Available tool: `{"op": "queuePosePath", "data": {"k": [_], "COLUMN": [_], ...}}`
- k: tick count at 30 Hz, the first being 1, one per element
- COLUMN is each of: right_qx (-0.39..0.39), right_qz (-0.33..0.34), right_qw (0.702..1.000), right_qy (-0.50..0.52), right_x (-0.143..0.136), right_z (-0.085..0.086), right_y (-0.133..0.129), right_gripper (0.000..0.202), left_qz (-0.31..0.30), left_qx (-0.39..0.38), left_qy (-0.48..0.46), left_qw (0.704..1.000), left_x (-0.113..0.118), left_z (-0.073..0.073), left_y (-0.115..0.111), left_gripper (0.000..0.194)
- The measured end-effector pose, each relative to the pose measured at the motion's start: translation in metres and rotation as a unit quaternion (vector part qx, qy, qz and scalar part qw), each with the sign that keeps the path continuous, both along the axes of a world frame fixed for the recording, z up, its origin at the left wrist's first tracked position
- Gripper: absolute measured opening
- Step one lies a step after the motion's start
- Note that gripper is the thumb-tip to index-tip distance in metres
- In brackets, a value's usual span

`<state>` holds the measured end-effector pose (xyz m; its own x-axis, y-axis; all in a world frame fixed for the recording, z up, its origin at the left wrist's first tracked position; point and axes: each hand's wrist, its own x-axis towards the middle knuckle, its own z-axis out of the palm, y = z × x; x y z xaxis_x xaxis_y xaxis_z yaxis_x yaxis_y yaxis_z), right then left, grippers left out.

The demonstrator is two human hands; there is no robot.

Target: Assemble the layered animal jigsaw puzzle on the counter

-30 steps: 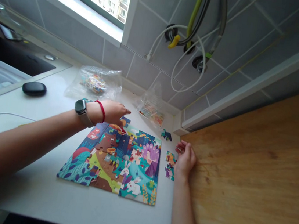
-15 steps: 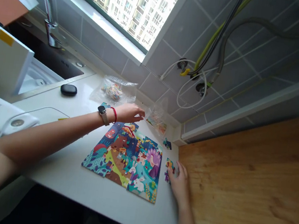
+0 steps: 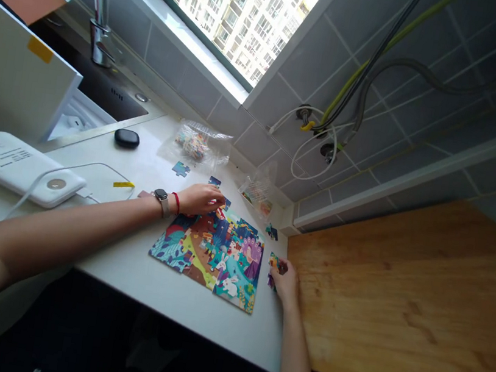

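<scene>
On the white counter lies a colourful, partly joined jigsaw puzzle [image 3: 219,256] with rabbits and a purple peacock. My left hand [image 3: 202,199] is over its upper left part, fingers curled together; whatever they may hold is hidden. My right hand [image 3: 286,282], beside the puzzle's right edge, has thumb and finger closed on a puzzle piece [image 3: 274,262], with a purple bit showing below. Loose beyond the puzzle are a teal piece [image 3: 181,168] and a dark blue piece [image 3: 214,180]. Another dark piece [image 3: 271,232] sits near the back right corner.
A clear bag of pieces [image 3: 196,143] and a second plastic bag [image 3: 256,194] lie along the tiled wall. A black case [image 3: 126,138], a white power bank [image 3: 19,169] with its cable, and a sink [image 3: 104,89] are leftward. A wooden board [image 3: 398,299] borders the right side.
My left hand has moved from beyond the puzzle back toward its upper left part, its fingers curling in. My right hand has closed its fingers on the piece. The camera view has shifted.
</scene>
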<state>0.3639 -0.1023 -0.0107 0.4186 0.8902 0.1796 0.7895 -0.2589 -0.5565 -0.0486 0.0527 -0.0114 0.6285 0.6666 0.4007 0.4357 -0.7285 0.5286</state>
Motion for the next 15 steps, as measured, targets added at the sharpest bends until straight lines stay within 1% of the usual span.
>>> {"op": "queuePosePath", "data": {"k": [6,10,13,15], "right_qx": [0.007,0.003,0.017,0.026], "right_qz": [-0.005,-0.029,-0.046,-0.045], "right_qw": [1.000,1.000,0.999,0.999], "right_qy": [0.018,0.010,-0.001,0.001], "right_x": [-0.004,-0.007,-0.014,-0.021], "right_z": [0.003,0.005,0.010,0.016], "right_y": [0.006,0.008,0.008,0.009], "right_gripper": [0.033,0.036,0.037,0.038], "left_qz": [-0.005,-0.007,-0.003,0.000], "left_qx": [-0.005,-0.007,-0.002,0.004], "left_qy": [-0.003,-0.007,-0.012,-0.018], "left_qw": [1.000,1.000,1.000,1.000], "left_x": [0.001,0.000,0.000,0.000], "left_z": [-0.003,-0.005,-0.003,-0.001], "left_y": [-0.001,0.000,0.000,-0.002], "left_gripper": [0.031,0.029,0.028,0.028]}}
